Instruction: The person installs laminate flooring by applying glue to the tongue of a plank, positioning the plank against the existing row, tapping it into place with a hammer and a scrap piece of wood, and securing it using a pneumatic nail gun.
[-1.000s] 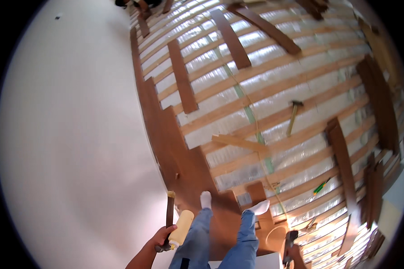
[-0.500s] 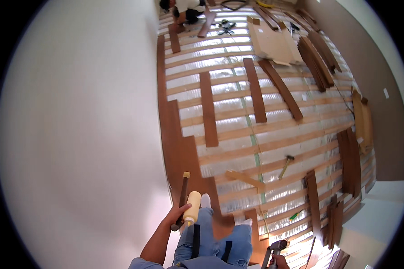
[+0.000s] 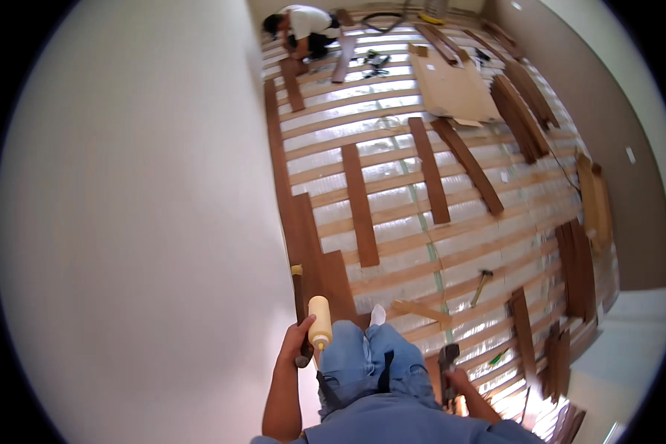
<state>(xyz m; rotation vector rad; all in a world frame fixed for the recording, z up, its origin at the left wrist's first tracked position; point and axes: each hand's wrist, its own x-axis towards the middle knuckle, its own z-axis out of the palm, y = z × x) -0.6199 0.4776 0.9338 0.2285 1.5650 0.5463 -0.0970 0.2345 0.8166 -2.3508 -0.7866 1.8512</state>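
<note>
Low at the left, my left hand (image 3: 296, 340) is closed around a pale yellow squeeze bottle (image 3: 320, 318), nozzle pointing down. The same hand grips a dark brown stick (image 3: 299, 296) with a pale tip, close to the wall. At my right side, my right hand (image 3: 457, 380) is wrapped around the handle of a grey and black power tool (image 3: 448, 359) shaped like a nail gun; its lower part is partly hidden. Beneath me, brown floorboards (image 3: 337, 285) lie along the left wall.
Wooden joists (image 3: 392, 274) run crosswise over silvery sheeting. Loose boards (image 3: 359, 207), a hammer (image 3: 482, 287) and a wood offcut (image 3: 422, 311) lie ahead. Stacked boards (image 3: 576, 270) and cardboard (image 3: 451, 85) are farther right. Another person (image 3: 303, 29) crouches at the far left.
My view has shifted, showing more of the crouching person. Both hands keep their hold; the power tool has come up and slightly left in view, and my legs have moved.
</note>
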